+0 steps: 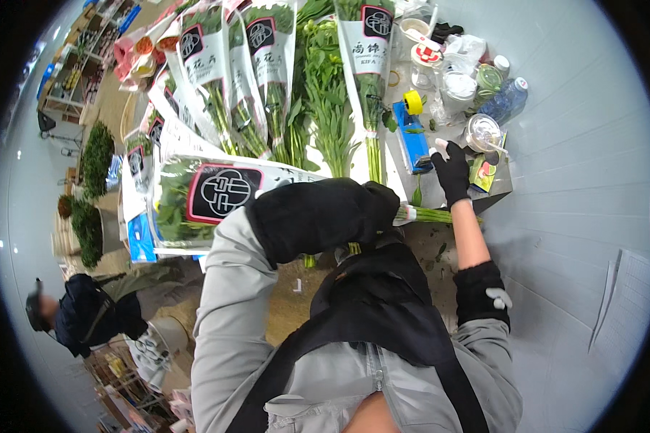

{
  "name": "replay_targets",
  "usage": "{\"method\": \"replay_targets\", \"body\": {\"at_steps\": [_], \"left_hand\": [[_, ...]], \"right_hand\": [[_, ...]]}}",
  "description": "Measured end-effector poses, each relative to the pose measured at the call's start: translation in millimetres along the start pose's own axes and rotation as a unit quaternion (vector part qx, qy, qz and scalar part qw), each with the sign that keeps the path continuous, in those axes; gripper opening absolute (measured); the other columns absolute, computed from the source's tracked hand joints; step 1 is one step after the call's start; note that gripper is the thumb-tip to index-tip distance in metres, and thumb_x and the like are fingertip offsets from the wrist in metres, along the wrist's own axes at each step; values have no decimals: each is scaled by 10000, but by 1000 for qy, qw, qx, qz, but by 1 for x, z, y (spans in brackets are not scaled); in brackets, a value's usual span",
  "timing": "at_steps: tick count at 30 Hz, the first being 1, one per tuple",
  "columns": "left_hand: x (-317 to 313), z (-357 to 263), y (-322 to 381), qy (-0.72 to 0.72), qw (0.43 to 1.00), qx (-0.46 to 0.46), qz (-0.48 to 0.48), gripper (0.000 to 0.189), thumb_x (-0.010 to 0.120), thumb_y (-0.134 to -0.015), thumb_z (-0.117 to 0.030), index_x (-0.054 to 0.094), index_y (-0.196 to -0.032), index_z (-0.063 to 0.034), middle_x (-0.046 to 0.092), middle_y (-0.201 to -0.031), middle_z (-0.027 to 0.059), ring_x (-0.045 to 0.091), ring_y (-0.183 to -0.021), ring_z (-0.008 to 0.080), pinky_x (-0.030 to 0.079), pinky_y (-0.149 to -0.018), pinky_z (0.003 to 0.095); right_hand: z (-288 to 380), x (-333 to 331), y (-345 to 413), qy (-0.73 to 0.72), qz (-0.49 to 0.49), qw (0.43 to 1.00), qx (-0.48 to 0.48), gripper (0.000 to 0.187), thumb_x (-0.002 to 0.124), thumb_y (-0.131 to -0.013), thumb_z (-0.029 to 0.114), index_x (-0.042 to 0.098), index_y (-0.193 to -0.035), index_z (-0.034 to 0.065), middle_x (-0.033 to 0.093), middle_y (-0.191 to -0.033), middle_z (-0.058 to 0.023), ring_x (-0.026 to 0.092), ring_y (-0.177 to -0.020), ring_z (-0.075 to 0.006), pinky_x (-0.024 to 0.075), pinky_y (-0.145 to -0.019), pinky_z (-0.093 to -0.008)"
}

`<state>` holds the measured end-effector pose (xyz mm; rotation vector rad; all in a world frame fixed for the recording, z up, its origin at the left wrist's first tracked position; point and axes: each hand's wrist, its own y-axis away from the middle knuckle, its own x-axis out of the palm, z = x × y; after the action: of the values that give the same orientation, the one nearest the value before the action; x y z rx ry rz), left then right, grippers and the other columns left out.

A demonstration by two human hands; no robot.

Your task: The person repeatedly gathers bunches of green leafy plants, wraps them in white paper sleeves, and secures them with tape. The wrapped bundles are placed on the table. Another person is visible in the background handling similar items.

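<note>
My left hand (382, 204), in a black glove, closes around a flower bunch in a printed clear sleeve (225, 192). The bunch lies sideways across the table's near edge, with its cut green stems (433, 215) sticking out to the right under my right forearm. My forearm hides part of the sleeve. My right hand (452, 168), in a black glove with bare fingertips, has its fingers apart at the near end of a blue tape dispenser (411, 138). A roll of yellow tape (413, 102) sits at the dispenser's far end.
Behind lie several sleeved bunches (273, 59) and unwrapped leafy stems (327, 97). Cups, a plastic bottle (512, 97), a lidded bowl (483, 132) and a small box (483, 172) crowd the right side by the wall. A person in dark clothes (95, 311) is at far left.
</note>
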<state>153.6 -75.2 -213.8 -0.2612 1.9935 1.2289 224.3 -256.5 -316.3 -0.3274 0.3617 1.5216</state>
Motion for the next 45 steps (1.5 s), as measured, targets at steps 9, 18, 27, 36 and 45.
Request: {"method": "replay_targets", "body": {"at_steps": [9, 18, 27, 36, 45], "left_hand": [[-27, -3, -55, 39, 999, -16, 0, 437, 644, -693, -436, 678, -876, -41, 661, -861, 168, 645, -828, 309, 503, -732, 423], [-83, 23, -55, 223, 975, -15, 14, 612, 664, -633, -455, 614, -995, 35, 640, -903, 205, 622, -844, 308, 471, -753, 380], [-110, 16, -27, 236, 971, -32, -10, 621, 654, -660, -455, 589, -1045, 27, 616, -991, 209, 600, -903, 317, 451, -803, 379], [-85, 3, -24, 221, 975, 26, 14, 614, 663, -672, -469, 594, -1041, 17, 622, -965, 221, 604, -924, 339, 461, -812, 398], [-42, -5, -56, 190, 979, 11, 70, 638, 662, -665, -483, 599, -1076, 0, 631, -987, 200, 611, -925, 339, 476, -798, 418]], "right_hand": [[41, -24, -11, -167, 63, 984, 6, 421, 712, -724, 190, 605, -1090, 11, 674, -896, -95, 627, -775, -152, 490, -721, -291], [35, -48, 84, -58, 42, 996, -53, 279, 678, -754, 128, 630, -1013, 36, 630, -946, -129, 616, -890, -261, 478, -773, -340], [-3, 7, 10, -221, 23, 974, -36, 465, 643, -796, 96, 462, -1220, 43, 622, -950, -111, 607, -926, -215, 477, -798, -334], [-6, -6, -17, -69, 89, 961, -251, 423, 560, -704, -27, 668, -1045, 199, 422, -1318, -151, 544, -974, -239, 443, -855, -313], [-73, -14, 9, -43, 141, 983, -114, 380, 637, -732, 12, 647, -1097, 116, 553, -1214, -142, 611, -938, -161, 489, -757, -277]]}}
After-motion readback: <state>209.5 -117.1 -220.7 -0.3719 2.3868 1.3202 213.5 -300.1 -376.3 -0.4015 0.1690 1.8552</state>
